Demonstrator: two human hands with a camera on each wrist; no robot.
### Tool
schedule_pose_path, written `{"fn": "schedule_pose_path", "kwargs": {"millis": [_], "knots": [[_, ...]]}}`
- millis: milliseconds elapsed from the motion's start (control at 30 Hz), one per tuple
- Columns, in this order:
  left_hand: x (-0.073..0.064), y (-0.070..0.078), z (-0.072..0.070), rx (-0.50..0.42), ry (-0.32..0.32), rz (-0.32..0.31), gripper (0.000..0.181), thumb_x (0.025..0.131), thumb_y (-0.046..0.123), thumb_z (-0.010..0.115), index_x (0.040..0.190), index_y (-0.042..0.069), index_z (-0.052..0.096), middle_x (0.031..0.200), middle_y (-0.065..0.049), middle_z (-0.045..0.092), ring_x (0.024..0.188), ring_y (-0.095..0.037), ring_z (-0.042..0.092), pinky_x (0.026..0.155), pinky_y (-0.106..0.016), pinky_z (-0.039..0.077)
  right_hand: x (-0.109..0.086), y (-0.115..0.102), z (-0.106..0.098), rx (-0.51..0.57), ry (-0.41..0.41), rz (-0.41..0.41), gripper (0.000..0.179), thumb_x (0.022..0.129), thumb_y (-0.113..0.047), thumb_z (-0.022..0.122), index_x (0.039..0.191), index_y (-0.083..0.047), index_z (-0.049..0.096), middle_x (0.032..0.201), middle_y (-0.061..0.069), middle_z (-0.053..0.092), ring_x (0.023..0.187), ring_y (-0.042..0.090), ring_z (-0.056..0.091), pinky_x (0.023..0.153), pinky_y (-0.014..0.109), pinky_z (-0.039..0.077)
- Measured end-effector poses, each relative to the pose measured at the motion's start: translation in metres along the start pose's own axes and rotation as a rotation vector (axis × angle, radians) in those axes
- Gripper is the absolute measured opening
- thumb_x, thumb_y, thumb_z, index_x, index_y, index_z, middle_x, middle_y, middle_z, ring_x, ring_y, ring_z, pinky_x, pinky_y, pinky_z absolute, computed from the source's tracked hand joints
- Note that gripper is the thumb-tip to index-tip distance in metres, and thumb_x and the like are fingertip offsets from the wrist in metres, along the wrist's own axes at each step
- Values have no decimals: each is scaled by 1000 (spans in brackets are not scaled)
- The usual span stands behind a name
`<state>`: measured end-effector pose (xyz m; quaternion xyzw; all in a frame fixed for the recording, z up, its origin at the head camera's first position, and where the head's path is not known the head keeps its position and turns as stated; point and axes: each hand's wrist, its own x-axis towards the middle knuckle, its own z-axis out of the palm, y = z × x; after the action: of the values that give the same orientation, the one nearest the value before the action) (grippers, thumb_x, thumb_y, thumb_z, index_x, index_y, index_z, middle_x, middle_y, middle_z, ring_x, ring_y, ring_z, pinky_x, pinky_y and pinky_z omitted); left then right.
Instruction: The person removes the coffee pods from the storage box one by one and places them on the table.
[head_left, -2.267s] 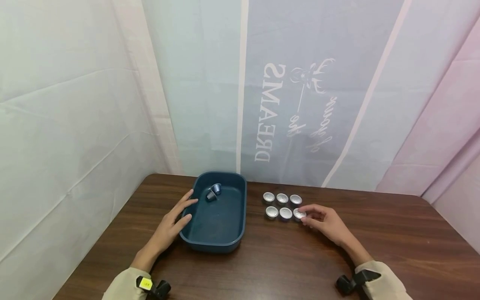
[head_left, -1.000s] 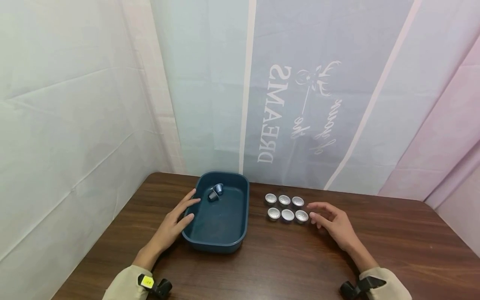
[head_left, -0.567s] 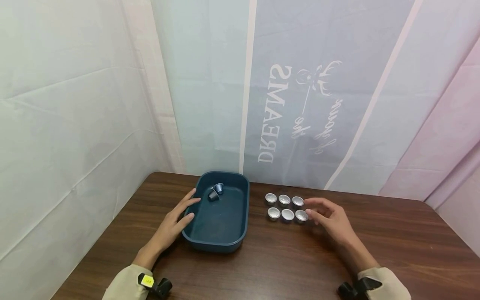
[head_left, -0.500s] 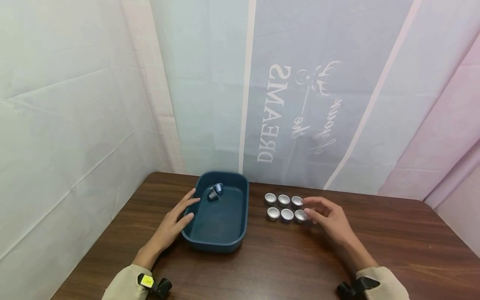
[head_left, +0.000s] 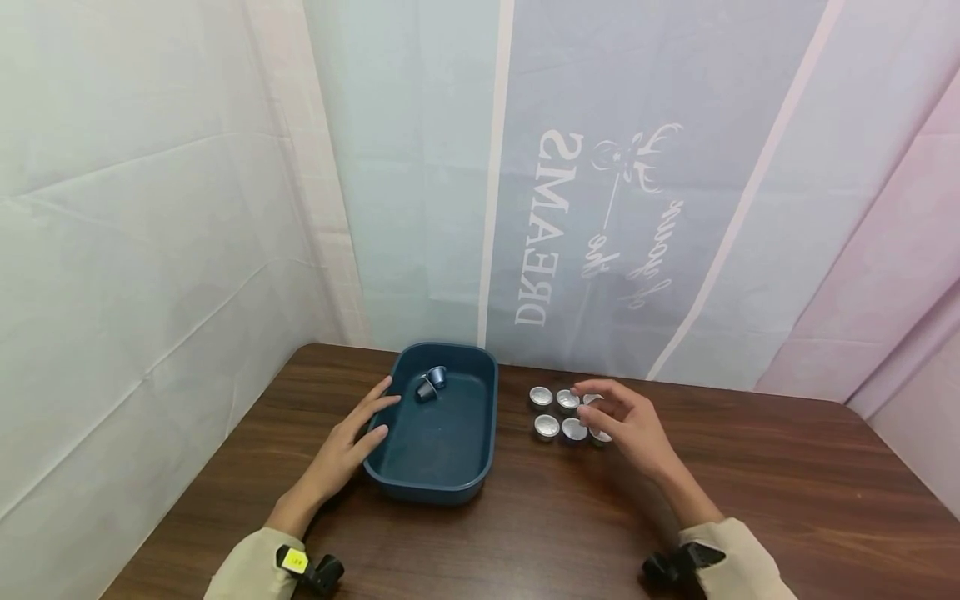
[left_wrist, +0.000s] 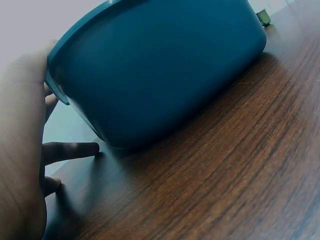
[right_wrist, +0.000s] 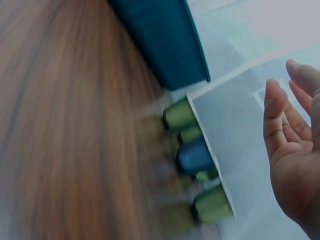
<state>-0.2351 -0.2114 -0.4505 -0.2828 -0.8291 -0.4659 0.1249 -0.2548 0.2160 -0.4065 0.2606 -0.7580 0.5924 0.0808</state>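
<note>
My left hand [head_left: 339, 457] rests on the left rim of a dark blue plastic tub [head_left: 442, 450], its fingers spread; the left wrist view shows fingertips low beside the tub's wall [left_wrist: 160, 65]. Two coffee capsules [head_left: 426, 390] lie in the tub's far left part. Right of it, several coffee capsules [head_left: 547, 427] stand lid-up in two rows. Over the right end of these rows hovers my right hand [head_left: 628, 423], fingers loosely bent with nothing between them, partly hiding the rightmost capsules [head_left: 601, 437]. In the right wrist view a blue capsule [right_wrist: 196, 157] stands between green capsules [right_wrist: 212, 206].
The dark wooden table [head_left: 540, 533] carries everything and ends at a hanging cloth [head_left: 420, 250] with printed lettering. A pale cloth wall [head_left: 150, 250] borders the left side. Each wrist bears a black camera strap [head_left: 682, 565].
My right hand drew back right from the front right capsule, then came left over the rows and now covers the rightmost capsules. My left hand has stayed on the tub.
</note>
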Motion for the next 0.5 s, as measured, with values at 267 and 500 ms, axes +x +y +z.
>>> {"fn": "schedule_pose_path", "kwargs": {"millis": [267,500], "knots": [[0,-1,0,-5,0,1,43,98,8,50,141,12,45,157,-6,22,142,-29,21,102,-64,25,25,-17,35,100,-40,-11,32,91,-6,65,122,-2,60,117,18,61,80,29,64,61,35,53],[0,-2,-1,-10,3,5,42,99,13,50,140,6,46,157,-5,22,142,-29,21,102,-64,24,51,-25,77,196,-73,66,36,91,-6,65,125,3,57,120,25,58,80,23,64,65,34,53]]}}
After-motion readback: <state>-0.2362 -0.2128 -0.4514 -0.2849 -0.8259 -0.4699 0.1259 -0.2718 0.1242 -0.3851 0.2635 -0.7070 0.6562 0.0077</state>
